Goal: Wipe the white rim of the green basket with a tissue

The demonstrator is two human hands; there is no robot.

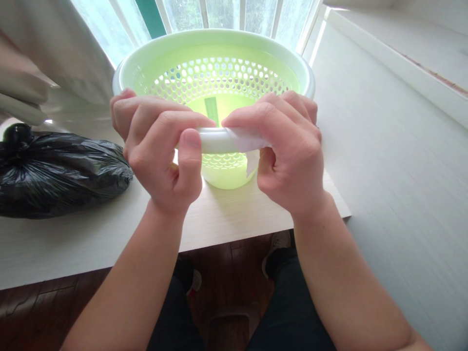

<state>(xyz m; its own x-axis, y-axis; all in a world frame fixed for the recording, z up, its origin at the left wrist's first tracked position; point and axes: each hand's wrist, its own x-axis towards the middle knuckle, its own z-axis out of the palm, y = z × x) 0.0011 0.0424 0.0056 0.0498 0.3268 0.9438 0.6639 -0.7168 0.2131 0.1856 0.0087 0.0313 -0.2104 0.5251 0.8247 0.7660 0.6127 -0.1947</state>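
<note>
Left grip [159, 151] clasps the basket rim [215, 140]; right grip [292, 148] holds a wipe [244, 139] against it; black bag [66, 170] left of both.

The left edge cuts off the black bag [62, 170], whose contents are hidden. The right hand [292, 146] covers part of a white wipe [245, 140]; foliage [222, 15] beyond the window [243, 14] is blurred.

Lime green basket [228, 178], black bag [66, 173]
</note>
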